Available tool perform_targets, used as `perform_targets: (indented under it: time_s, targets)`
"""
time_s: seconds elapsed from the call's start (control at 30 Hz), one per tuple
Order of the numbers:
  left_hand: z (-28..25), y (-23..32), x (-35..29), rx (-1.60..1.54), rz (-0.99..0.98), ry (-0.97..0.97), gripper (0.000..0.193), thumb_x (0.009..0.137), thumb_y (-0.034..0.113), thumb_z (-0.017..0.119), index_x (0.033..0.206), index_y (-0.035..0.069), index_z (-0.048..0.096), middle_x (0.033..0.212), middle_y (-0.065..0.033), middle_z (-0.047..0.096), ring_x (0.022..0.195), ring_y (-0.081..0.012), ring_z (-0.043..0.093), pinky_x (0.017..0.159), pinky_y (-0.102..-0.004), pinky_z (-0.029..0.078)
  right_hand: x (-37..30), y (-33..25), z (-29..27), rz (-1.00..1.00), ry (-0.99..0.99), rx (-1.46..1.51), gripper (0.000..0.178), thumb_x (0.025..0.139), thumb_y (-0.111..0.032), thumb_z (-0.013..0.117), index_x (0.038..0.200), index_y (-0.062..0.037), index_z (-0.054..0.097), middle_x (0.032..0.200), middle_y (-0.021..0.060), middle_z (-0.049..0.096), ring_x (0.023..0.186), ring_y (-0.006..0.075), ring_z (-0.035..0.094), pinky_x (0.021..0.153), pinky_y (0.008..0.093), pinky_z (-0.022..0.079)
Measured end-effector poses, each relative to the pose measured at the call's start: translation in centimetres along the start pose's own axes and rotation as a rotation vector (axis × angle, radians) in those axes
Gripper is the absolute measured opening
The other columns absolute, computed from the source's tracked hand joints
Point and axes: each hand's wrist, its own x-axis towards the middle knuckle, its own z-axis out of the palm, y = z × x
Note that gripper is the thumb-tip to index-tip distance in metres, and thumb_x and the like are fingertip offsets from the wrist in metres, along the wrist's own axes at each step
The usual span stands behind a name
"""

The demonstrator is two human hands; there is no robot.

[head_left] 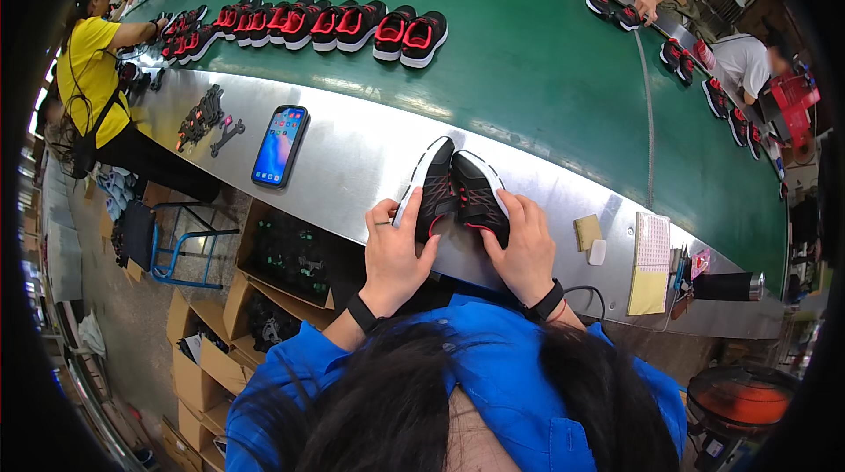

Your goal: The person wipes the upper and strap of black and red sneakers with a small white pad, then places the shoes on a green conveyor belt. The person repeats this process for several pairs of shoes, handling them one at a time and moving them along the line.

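Note:
A pair of black sneakers with red lining and white soles lies on the steel ledge before me, toes pointing away and leaning together. My left hand (pixel 393 252) is closed round the heel part of the left sneaker (pixel 433 186), thumb near its opening. The right sneaker (pixel 481 195) is gripped at its heel and outer side by my right hand (pixel 523 245). Both sneakers touch each other along their inner sides. Their soles partly face outward, and the heels are partly hidden by my fingers.
A phone (pixel 282 146) with a lit screen and a pile of small dark parts (pixel 202 116) lie left on the ledge. Sneaker rows (pixel 299 23) stand on the green belt (pixel 528 58). Right are a notepad (pixel 650 261) and a dark cylinder (pixel 727 286). Co-workers stand around; open cartons (pixel 207 375) sit below.

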Motion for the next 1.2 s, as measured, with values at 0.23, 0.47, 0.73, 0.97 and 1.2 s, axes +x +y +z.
perform_targets:
  time_s: [0.23,0.47,0.73,0.97,1.2]
  targets:
    - [-0.1,-0.7,1.5,-0.173,-0.078,0.089,0.071,0.073,0.019,0.076,0.136,0.005,0.045,0.109,-0.0194,0.045,0.101,-0.0331,0.049,0.085,-0.0388,0.046,0.5,2.9,0.2,0.218,-0.063,0.422,0.062,0.08,-0.028,0.078,0.13,-0.006,0.049,0.105,0.0155,0.063,0.093,0.0268,0.065,0.08,0.0369,0.052]
    - [-1.9,-0.7,3.5,-1.515,-0.734,-0.26,0.045,0.097,0.025,0.057,0.132,0.008,0.033,0.117,-0.013,0.055,0.1,-0.0182,0.058,0.082,-0.033,0.05,2.2,1.8,-1.5,0.65,-0.378,1.42,0.05,0.101,-0.033,0.051,0.135,0.0005,0.036,0.122,0.0145,0.058,0.102,0.0222,0.064,0.057,0.0239,0.052]
    - [-1.0,-1.7,2.7,-0.996,-0.604,-0.209,0.044,0.094,0.02,0.058,0.134,0.007,0.046,0.124,-0.0124,0.049,0.108,-0.0217,0.053,0.091,-0.0344,0.045,2.1,4.0,-1.2,0.326,-0.412,0.799,0.039,0.088,-0.021,0.07,0.119,-0.0025,0.056,0.124,0.0151,0.055,0.102,0.025,0.061,0.064,0.0281,0.054]
    - [-1.4,-4.8,2.3,-0.578,-0.478,-0.006,0.034,0.088,0.019,0.066,0.121,0.011,0.061,0.124,-0.0111,0.044,0.113,-0.0233,0.046,0.095,-0.0379,0.043,1.0,0.7,-2.0,-0.031,0.024,0.212,0.026,0.077,-0.006,0.073,0.1,-0.0067,0.063,0.097,0.014,0.053,0.093,0.0323,0.053,0.082,0.0416,0.044]
    - [0.1,-8.7,9.8,-1.067,-0.535,0.034,0.015,0.096,0.017,0.057,0.105,0.006,0.063,0.095,-0.0024,0.062,0.079,-0.0094,0.06,0.061,-0.0238,0.05,1.4,-3.3,0.7,-0.371,-0.093,-0.123,0.039,0.074,-0.023,0.073,0.111,-0.017,0.063,0.084,0.0062,0.053,0.085,0.0259,0.049,0.073,0.0393,0.037]
